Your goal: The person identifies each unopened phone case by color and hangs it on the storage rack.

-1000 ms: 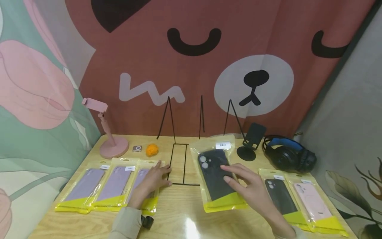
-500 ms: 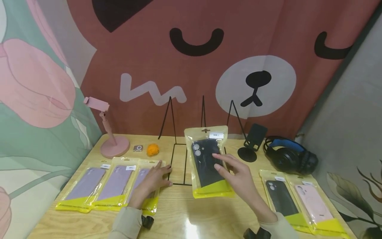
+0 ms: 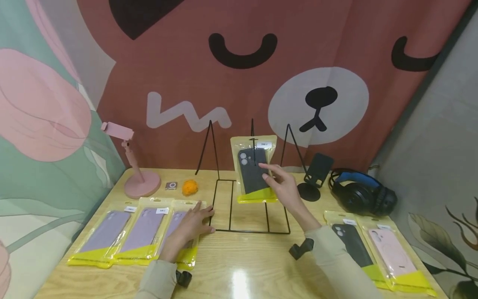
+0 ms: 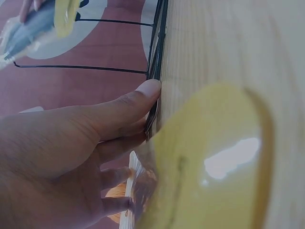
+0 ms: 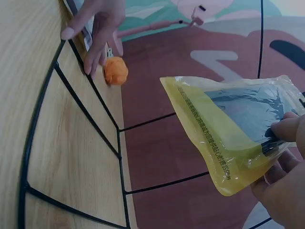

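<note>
My right hand [image 3: 285, 189] pinches a dark phone case in a clear-and-yellow bag [image 3: 249, 176] by its right side, thumb in front. The bag stands upright at the middle prong of a black wire display rack [image 3: 248, 231]; below its hang hole the prong shows as a dark line over the case. In the right wrist view the bag's yellow lower end [image 5: 209, 138] is above the rack's base. My left hand [image 3: 189, 226] rests with fingers spread at the rack's left side, thumb [image 4: 150, 88] touching the front corner. It partly covers a bagged purple phone case [image 3: 175, 224].
Two more bagged purple cases [image 3: 143, 226] lie at the left. Bagged dark [image 3: 352, 245] and pink [image 3: 390, 249] cases lie right. Behind stand a pink phone stand [image 3: 142, 182], an orange ball [image 3: 190, 187], a small square gadget [image 3: 171, 186], a black phone stand [image 3: 317, 170] and headphones [image 3: 362, 193].
My right hand has carried the bagged dark case up, back and slightly left, from above the rack's right part to its middle prong. The left hand stays at the rack's left side.
</note>
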Demonstrator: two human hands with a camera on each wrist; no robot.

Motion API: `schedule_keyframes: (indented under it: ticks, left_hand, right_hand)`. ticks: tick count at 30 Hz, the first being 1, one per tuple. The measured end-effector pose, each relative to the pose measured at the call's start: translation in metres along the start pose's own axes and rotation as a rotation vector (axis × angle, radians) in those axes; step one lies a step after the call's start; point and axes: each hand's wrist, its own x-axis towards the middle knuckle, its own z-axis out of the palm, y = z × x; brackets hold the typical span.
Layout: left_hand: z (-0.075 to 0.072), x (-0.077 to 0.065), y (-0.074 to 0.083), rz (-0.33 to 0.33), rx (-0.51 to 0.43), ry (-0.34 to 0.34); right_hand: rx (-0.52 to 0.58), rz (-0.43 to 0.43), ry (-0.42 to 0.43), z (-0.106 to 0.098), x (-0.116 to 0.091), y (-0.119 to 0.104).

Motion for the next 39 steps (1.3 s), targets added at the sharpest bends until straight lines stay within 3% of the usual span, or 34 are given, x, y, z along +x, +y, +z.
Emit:
schedule_keyframes:
  ticks: [3, 10, 20, 26, 29, 32, 36, 39]
  left_hand:
    - [0.0, -0.002, 0.0, 0.002, 0.004, 0.0]
    - [0.002, -0.006, -0.001, 0.011, 0.006, 0.0]
    - [0.005, -0.006, 0.0, 0.003, 0.001, 0.002]
    - [0.007, -0.006, 0.0, 0.012, -0.011, -0.006]
    - [0.006, -0.005, 0.0, 0.023, -0.01, 0.007]
    - [0.004, -0.004, -0.001, 0.022, -0.002, 0.009]
    - [0.001, -0.001, 0.0, 0.036, 0.003, 0.015]
    - [-0.001, 0.0, 0.002, 0.029, 0.0, 0.014]
  right_hand:
    - [0.011, -0.015, 0.021, 0.005, 0.017, 0.024]
    - [0.0, -0.017, 0.059, 0.012, 0.039, 0.041]
    - [-0.012, 0.018, 0.1, 0.009, 0.039, 0.061]
    - [-0.207, -0.071, 0.141, -0.014, -0.006, 0.065]
    - [-0.341, -0.12, 0.115, -0.037, -0.037, 0.063]
    - [-0.485, -0.102, 0.07, -0.067, -0.067, 0.064]
    - [-0.675, 0.019, 0.067, -0.114, -0.102, 0.068]
    - [-0.804, 0.209, 0.034, -0.146, -0.123, 0.071]
